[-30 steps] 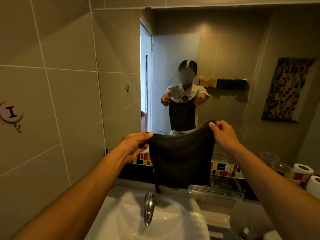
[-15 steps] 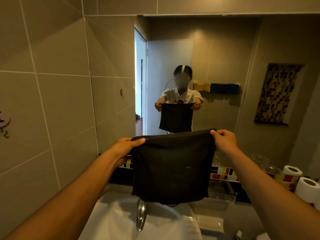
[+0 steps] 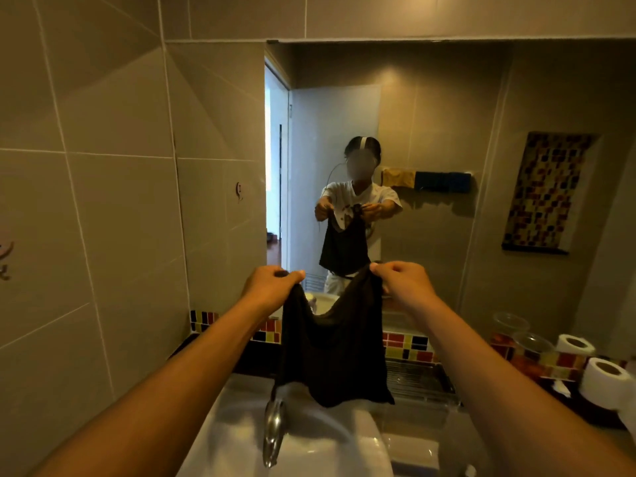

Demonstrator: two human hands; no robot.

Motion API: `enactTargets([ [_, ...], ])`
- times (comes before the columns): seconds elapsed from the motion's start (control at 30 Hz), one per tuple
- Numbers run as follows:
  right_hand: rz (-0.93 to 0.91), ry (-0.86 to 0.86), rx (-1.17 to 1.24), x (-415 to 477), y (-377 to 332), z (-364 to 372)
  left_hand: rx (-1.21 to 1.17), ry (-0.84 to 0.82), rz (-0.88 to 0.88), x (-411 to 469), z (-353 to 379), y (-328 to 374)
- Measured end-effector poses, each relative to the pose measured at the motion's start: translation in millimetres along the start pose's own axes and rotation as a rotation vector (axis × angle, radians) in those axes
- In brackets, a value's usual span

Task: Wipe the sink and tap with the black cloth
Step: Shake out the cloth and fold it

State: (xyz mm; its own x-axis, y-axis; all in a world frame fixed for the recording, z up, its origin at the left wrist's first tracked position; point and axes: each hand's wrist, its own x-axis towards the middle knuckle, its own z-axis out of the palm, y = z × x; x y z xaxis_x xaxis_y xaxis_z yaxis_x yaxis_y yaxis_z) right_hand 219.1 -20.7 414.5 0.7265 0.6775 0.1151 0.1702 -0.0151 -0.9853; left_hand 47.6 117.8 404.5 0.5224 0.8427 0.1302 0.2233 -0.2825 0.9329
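Grey-tiled bathroom, mirror (image 3: 430, 132), white sink (image 3: 309, 442), chrome tap (image 3: 273, 432), both hands pinching black cloth (image 3: 334, 356) corners

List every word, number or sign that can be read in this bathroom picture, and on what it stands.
No text is readable.
Round wall hook at the left edge: mark cut off, blurred.
Small hook left of the mirror: mark too small.
Print on the white T-shirt in the mirror: blurred.
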Motion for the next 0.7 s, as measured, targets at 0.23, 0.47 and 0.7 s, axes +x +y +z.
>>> enactTargets([
  [0.23,-0.159,-0.049,-0.094,-11.7,-5.0,33.2,-0.147,-0.058,-0.015,-3.9,27.5,22.2],
  [0.47,-0.258,-0.008,-0.064,-13.2,1.4,41.9,-0.313,-0.039,-0.001,-10.8,40.6,37.5],
  [0.7,-0.302,0.067,-0.021,-17.8,2.1,36.9,-0.292,-0.033,-0.042,-10.5,49.7,44.0],
])
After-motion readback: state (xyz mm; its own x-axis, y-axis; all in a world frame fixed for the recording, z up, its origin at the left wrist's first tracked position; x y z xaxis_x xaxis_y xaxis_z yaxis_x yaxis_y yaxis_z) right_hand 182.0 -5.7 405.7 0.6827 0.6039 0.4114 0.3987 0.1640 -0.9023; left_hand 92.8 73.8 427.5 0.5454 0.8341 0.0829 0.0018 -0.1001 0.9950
